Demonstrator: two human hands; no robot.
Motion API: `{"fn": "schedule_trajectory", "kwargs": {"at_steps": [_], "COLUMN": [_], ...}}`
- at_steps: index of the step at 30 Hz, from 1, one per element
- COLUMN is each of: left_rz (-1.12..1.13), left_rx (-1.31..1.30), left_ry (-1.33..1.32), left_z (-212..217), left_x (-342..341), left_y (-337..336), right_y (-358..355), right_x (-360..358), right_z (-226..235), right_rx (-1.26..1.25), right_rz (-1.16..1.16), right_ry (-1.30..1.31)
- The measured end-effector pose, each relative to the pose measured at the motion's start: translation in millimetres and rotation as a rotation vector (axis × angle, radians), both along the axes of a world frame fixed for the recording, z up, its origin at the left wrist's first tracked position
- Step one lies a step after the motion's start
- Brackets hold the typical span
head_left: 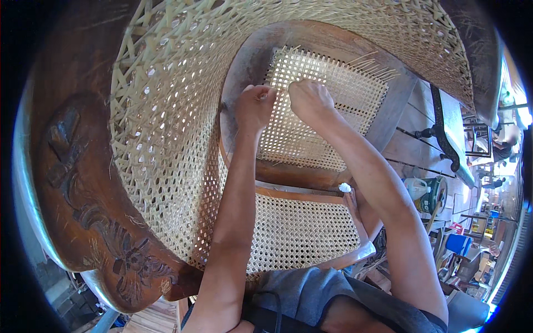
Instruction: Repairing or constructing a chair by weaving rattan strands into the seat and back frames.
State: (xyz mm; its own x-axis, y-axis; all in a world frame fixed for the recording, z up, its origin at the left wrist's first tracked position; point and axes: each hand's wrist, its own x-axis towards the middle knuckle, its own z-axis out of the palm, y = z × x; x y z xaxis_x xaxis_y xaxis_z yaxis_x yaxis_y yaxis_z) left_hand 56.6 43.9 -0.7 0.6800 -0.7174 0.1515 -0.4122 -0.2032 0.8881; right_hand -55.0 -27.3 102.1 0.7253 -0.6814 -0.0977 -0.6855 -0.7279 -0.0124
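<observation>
A wooden chair seat point(244, 61) frames a square panel of woven cane point(311, 139), pale and full of small holes. Loose cane strands point(372, 62) stick out along the panel's far right edge. My left hand point(255, 108) is closed in a pinch at the panel's left edge, fingertips toward the right. Close beside it, over the upper middle of the weave, my right hand point(311, 101) is curled with its fingers pressed together. Whatever lies between the fingers of either hand is too thin or hidden to make out.
Around the seat curves a cane-woven chair back point(161, 111) with a carved dark wooden frame point(111, 238). A lower cane panel point(305, 230) lies near my body. To the right stand a dark green bucket point(433, 194), a blue container point(458, 244) and another person point(504, 147) farther off.
</observation>
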Motion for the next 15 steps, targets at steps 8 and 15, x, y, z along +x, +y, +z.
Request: {"fn": "schedule_trajectory", "kwargs": {"at_steps": [8, 15], "left_rz": [-0.137, -0.173], "left_rx": [0.009, -0.058], "left_ry": [0.066, 0.216], "left_z": [2.2, -7.0], "left_x": [15.9, 16.0], "left_y": [-2.7, -3.5], "right_y": [-5.9, -7.5], "right_x": [2.0, 3.0], "right_z": [7.5, 3.4], "right_rx": [-0.008, -0.042], "right_rz": [0.026, 0.054], "right_ry": [0.082, 0.013]}}
